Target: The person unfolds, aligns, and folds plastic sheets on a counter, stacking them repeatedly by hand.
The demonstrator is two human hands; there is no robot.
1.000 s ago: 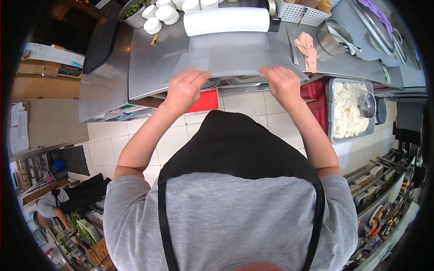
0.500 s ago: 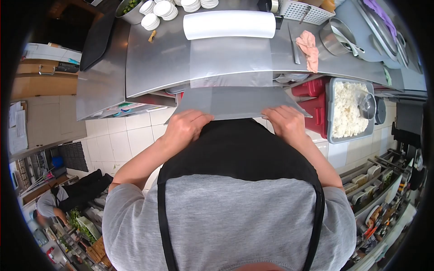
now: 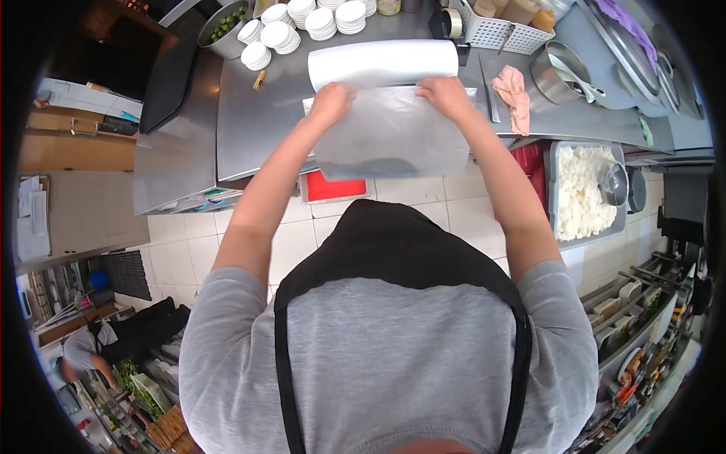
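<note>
A thick white roll of plastic sheeting [image 3: 382, 62] lies crosswise on the steel counter. Just in front of it, a translucent plastic sheet [image 3: 393, 140] spreads over the counter's front edge, its near end hanging down. My left hand [image 3: 331, 104] is closed on the left part of the sheet's far edge, close against the roll. At the right end of that edge, my right hand [image 3: 445, 96] pinches the sheet between thumb and fingers. Some fingertips of the left hand are blurred.
Stacked white dishes [image 3: 321, 24] and a pot of green fruit [image 3: 225, 30] stand behind left. To the right lie a knife [image 3: 490, 94], a pink cloth [image 3: 513, 98] and a metal pot [image 3: 558, 74]. A tub of rice [image 3: 554, 193] sits lower right. Another person [image 3: 121, 337] works lower left.
Both hands have moved forward from near my apron to the roll, arms now stretched out. The sheet's held edge has gone with them, and its other part now hangs toward me.
</note>
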